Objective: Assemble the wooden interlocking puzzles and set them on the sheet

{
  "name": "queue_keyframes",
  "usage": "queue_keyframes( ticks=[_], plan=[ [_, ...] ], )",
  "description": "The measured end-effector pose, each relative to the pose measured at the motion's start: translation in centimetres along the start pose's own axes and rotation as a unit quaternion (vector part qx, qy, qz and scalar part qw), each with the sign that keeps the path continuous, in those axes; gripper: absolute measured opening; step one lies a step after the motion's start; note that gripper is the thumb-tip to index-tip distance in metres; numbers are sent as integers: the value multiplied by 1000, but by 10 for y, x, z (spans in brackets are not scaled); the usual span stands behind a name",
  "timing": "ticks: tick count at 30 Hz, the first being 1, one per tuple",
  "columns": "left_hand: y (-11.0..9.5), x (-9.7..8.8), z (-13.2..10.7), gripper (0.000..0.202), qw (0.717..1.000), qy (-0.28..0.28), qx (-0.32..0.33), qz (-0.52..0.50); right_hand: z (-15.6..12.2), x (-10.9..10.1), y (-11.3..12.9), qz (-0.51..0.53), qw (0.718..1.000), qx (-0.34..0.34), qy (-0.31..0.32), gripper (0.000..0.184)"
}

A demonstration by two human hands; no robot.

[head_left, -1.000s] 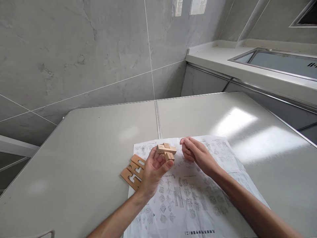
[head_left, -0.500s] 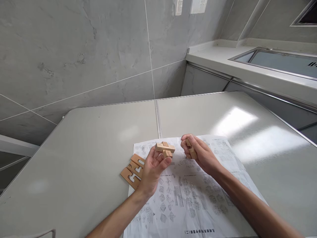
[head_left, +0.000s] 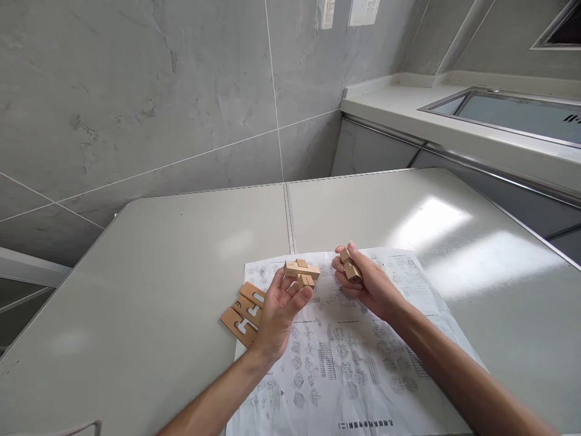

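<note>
Pale wooden crossed bars (head_left: 303,272), pinched in the left fingers (head_left: 303,295), are over the white printed paper sheet (head_left: 327,399); right fingers (head_left: 358,255) curl round a notched tan wooden bar (head_left: 351,272) there too. Probably light, stiff, kinda slick; I'd grab the ends.

The blocks (head_left: 302,270) are wood, smooth and matt; the plates (head_left: 231,321) are smooth wood too. The sheet (head_left: 324,332) is paper, matt and creased. The tabletop (head_left: 190,266) is glossy (it throws back bright patches), the wall (head_left: 181,79) like polished stone.
</note>
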State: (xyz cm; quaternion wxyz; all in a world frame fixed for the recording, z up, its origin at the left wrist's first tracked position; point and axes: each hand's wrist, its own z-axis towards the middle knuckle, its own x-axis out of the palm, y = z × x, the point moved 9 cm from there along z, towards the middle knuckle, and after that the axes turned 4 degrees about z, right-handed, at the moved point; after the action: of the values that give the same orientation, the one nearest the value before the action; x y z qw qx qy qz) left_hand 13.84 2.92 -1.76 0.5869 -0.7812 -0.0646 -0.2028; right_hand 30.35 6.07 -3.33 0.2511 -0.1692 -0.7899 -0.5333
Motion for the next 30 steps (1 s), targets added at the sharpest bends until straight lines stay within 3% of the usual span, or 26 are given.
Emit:
queue_keyframes(
  ticks=[3, 7, 11, 15, 18, 25, 30],
  plan=[
    [0, 0, 0, 51, 1000, 2, 0, 5, -2, 0, 0, 23, 1000, 12, -4, 41],
    [0, -1, 1, 52, 1000, -7, -3, 4, -3, -1, 2, 27, 1000, 11, -4, 69],
    [-1, 0, -1, 57, 1000, -5, 4, -1, -2, -1, 3, -2, 1000, 10, 12, 52],
    [-11, 2, -4, 64, 998, 7, 46, 28, -2, 9, 5, -13, 997, -2, 82, 43],
    [-17, -1, -5, 74, 994, 4, 80, 70, -5, 21, 2, -40, 988, -7, 148, 52],
    [-14, -5, -3, 75, 982, 2, 125, 138, -23, 49, -31, -109, 943, 69, 306, 71],
    [-12, 1, -4, 76, 975, 24, 132, 180, -28, 56, -35, -102, 936, 68, 330, 70]
  ],
)
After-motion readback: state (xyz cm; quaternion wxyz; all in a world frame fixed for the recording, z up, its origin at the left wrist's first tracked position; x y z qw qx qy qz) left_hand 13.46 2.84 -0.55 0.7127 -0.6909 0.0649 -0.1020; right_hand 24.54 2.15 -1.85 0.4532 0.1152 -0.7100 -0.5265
